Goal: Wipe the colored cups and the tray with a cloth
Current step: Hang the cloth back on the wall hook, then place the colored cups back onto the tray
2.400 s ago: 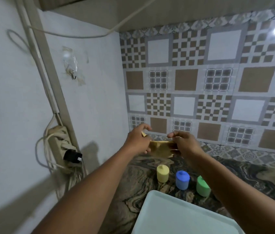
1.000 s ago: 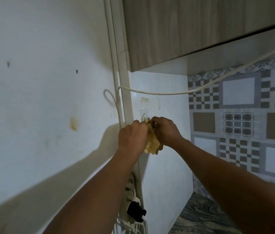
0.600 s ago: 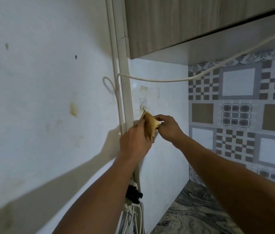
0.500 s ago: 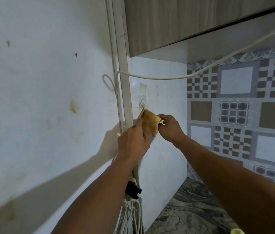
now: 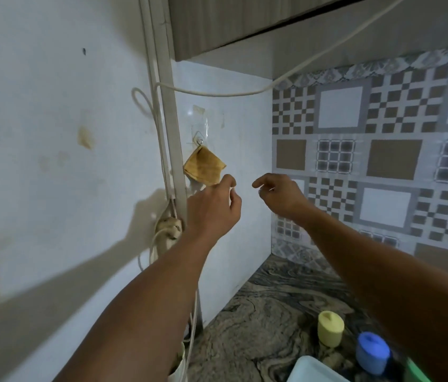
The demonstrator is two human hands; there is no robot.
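While the cloth (image 5: 204, 166) hung from the wall hook (image 5: 200, 139), my left hand (image 5: 213, 209) and right hand (image 5: 280, 198) hovered just below it, both loosely spread and empty; the cups (image 5: 330, 328) stood on the counter (image 5: 267, 321).

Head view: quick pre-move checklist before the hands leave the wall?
1. Yellow-brown folded cloth hanging from the clear adhesive wall hook: ok.
2. Left hand off the cloth: cannot tell, its fingertip lies at the cloth's lower edge.
3. Right hand empty, fingers loose: ok.
4. Yellow plastic cup and blue plastic cup standing on the marbled counter: ok.
5. Green plastic cup standing: cannot tell, mostly hidden by the right arm.
6. White plastic tray wiped: cannot tell, only a corner shows.
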